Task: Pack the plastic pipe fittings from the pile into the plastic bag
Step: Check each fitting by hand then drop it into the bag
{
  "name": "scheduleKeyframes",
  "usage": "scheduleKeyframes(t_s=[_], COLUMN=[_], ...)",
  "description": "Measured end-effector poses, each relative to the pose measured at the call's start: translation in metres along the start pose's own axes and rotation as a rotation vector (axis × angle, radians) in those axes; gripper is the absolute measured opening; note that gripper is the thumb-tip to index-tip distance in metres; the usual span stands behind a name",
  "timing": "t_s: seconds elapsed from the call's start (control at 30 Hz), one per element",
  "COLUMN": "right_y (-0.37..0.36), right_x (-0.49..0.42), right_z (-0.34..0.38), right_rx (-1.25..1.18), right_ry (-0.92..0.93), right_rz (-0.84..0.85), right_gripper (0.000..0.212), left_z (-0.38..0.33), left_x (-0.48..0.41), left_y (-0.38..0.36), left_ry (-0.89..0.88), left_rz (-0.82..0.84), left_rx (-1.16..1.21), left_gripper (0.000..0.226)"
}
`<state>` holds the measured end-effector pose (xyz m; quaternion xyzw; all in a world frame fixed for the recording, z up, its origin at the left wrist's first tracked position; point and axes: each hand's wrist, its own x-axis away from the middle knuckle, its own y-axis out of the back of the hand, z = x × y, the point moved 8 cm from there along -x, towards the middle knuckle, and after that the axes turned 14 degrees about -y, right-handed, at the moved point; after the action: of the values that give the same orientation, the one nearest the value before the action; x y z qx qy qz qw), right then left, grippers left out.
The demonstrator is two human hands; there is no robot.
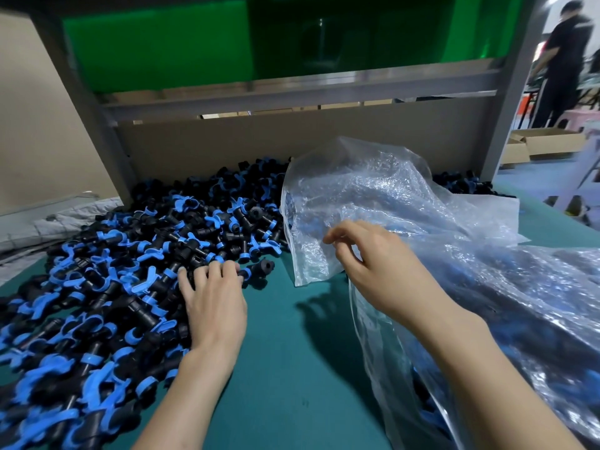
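Observation:
A big pile of black and blue pipe fittings (123, 261) covers the left half of the green table. My left hand (214, 303) lies palm down on the pile's right edge, fingers curled over a few fittings; whether it grips one I cannot tell. One fitting (261, 267) lies just past its fingertips. A clear crinkled plastic bag (383, 203) stands open at the right, with fittings showing through its lower part (535, 319). My right hand (373, 264) pinches the bag's front edge and holds it up.
A grey metal frame (292, 99) with a cardboard back panel (259, 141) walls the table's far side, green sheet above. More fittings (461, 183) lie behind the bag. Bare green table (292, 368) lies between my arms. A person (561, 60) stands far right near cardboard boxes (539, 144).

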<state>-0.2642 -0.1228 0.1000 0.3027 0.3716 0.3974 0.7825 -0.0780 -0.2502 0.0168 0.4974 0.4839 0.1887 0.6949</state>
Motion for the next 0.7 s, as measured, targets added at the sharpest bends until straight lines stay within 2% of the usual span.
scheduleKeyframes(t_s=[0.07,0.13,0.23,0.3,0.47,0.7], right_y=[-0.001,-0.002,-0.006,-0.009,-0.018,-0.021], right_x=[0.000,0.000,-0.001,-0.001,-0.002,0.000], right_z=[-0.002,-0.003,-0.006,-0.009,-0.013,-0.011], right_rx=[0.007,0.006,0.008,0.032,0.156,0.204], right_ry=[-0.005,-0.012,-0.029,-0.039,-0.044,-0.019], right_rz=[0.004,0.003,0.021,0.045,0.124,0.135], right_gripper=[0.025,0.025,0.030,0.031,0.027,0.029], left_z=[-0.006,-0.011,-0.027,-0.042,-0.053,-0.050], left_x=[-0.002,-0.002,0.006,0.016,0.025,0.025], left_y=[0.011,0.013,-0.009,-0.023,-0.032,-0.029], left_ry=[-0.048,-0.003,0.247,0.353,0.336,0.338], left_rz=[-0.160,-0.242,-0.251,-0.265,-0.268,-0.282], left_rx=[0.173,0.511,1.068,1.256,1.363,1.414], left_gripper=[0.021,0.021,0.020,0.025,0.028,0.026])
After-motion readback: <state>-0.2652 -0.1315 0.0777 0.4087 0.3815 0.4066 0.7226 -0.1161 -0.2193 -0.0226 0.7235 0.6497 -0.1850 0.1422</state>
